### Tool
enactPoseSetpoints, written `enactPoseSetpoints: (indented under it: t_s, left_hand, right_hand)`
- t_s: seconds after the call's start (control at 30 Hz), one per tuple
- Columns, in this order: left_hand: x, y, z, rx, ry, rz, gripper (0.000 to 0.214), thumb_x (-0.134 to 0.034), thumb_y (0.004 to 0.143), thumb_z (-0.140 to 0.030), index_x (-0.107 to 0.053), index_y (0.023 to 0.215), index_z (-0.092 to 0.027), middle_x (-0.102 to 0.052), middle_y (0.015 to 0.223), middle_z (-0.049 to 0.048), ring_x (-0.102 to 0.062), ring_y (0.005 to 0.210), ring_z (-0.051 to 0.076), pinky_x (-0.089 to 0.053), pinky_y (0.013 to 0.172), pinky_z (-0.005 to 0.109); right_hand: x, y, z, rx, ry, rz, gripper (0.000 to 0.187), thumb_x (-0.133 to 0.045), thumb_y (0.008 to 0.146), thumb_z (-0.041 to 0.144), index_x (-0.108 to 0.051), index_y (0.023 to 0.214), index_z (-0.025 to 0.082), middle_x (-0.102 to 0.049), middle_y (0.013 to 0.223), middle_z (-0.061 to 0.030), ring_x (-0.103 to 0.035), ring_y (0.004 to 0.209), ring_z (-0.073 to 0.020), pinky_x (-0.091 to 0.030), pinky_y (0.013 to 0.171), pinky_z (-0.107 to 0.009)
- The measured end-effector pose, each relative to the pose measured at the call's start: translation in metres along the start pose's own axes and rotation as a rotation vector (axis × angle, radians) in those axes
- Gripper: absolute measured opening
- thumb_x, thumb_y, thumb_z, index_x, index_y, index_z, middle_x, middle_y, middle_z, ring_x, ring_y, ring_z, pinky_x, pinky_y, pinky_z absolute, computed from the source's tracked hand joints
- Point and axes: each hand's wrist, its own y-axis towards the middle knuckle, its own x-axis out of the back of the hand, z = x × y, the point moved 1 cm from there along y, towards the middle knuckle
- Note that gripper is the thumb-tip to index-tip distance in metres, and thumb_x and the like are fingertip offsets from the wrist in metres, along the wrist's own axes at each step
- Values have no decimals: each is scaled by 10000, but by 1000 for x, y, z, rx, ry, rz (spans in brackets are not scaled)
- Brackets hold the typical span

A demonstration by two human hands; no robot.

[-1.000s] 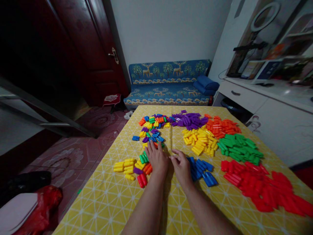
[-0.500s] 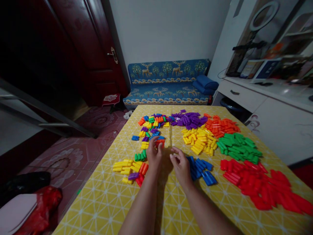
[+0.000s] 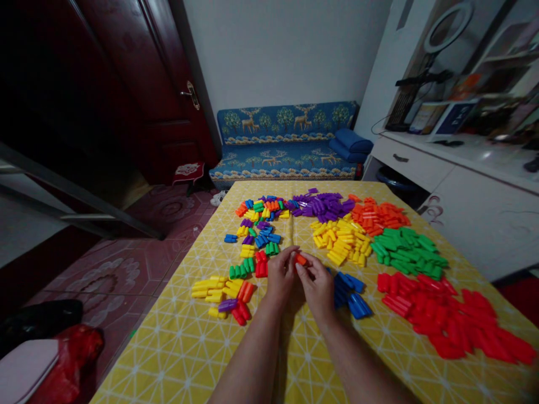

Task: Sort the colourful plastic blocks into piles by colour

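Observation:
My left hand (image 3: pixel 281 275) and my right hand (image 3: pixel 316 285) meet above the middle of the table. Between their fingertips is a small orange plastic block (image 3: pixel 300 259), partly covered by the fingers; both hands are closed on it. Left of my left hand lie a red block (image 3: pixel 261 265) and green blocks (image 3: pixel 242 269) made of joined rounded tubes. A pile of blue blocks (image 3: pixel 349 292) sits just right of my right hand, partly hidden by it.
Sorted piles fill the right side: purple (image 3: pixel 323 206), yellow (image 3: pixel 342 240), orange (image 3: pixel 379 216), green (image 3: pixel 410 251), red (image 3: pixel 450 314). Mixed blocks (image 3: pixel 263 207) lie at the far left, and a mostly yellow group (image 3: pixel 208 287) nearer. A blue sofa (image 3: pixel 282 154) stands beyond the table.
My hands have come together from apart, the left moving right and nearer. An orange block is now held between them. The red block beside my left hand has come into view.

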Motion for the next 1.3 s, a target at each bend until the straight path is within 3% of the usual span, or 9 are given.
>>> enactPoseSetpoints:
  t_s: [0.23,0.47,0.57,0.67,0.77,0.9,1.03,1.13,1.3]
  left_hand:
    - [5,2,12,-147,261,-42,231,-514,911,-125,-689,1044,-197,-741,949,59,-665,886,183,-511,778,292]
    - [9,5,17,-203,382,-65,225,-519,887,-80,-690,979,-192,-724,938,56,-618,921,203,-489,835,349]
    - [9,6,18,-165,438,-89,242,-527,871,-89,-688,1015,-198,-709,1025,76,-604,999,227,-480,886,393]
    - [8,6,17,-110,557,-67,336,-571,830,-115,-660,1143,-198,-642,1213,116,-554,1132,274,-459,955,440]
    - [5,4,15,-47,697,-30,489,-610,785,-128,-604,1267,-216,-548,1363,136,-485,1234,329,-393,1043,506]
    - [4,5,13,17,811,-10,446,-560,830,-145,-607,1271,-183,-534,1372,171,-490,1217,350,-390,1030,517]
    - [12,9,13,68,849,-15,368,-502,866,-128,-663,1192,-182,-620,1239,149,-546,1103,321,-441,939,453]
    - [19,11,14,104,847,-16,320,-528,860,-145,-695,1129,-193,-649,1182,134,-563,1048,309,-447,904,435]
    - [21,13,17,29,614,-77,293,-504,896,-175,-670,1134,-215,-683,1098,100,-585,1014,264,-445,892,398]
  right_hand:
    - [18,14,16,-52,-38,-40,260,-674,780,352,-647,971,178,-724,860,-70,-685,729,-180,-557,677,-288]
    - [102,97,-11,-175,120,-393,397,-770,590,356,-635,902,151,-627,647,19,-580,516,-120,-496,475,-229]
    - [138,139,-24,-197,86,-492,374,-774,543,289,-632,858,147,-619,623,23,-599,533,-141,-537,524,-276]
    - [151,157,-23,-142,48,-585,454,-765,539,234,-642,967,145,-700,896,-64,-682,763,-196,-581,755,-374]
    - [132,138,-10,-70,38,-518,553,-756,591,265,-621,1115,154,-657,1186,-139,-680,962,-241,-546,891,-438]
    - [75,73,10,-123,25,-193,448,-679,735,365,-631,1128,154,-706,1026,-125,-696,840,-233,-573,797,-427]
    - [25,19,16,-34,16,17,274,-604,814,324,-647,1044,181,-647,1181,-131,-690,886,-215,-584,768,-381]
    - [10,2,14,66,-26,53,197,-572,838,264,-670,991,187,-625,1198,-131,-668,959,-222,-589,775,-367]
    - [11,0,10,123,-70,45,216,-541,880,249,-648,1061,201,-632,1186,-123,-674,885,-202,-591,743,-357]
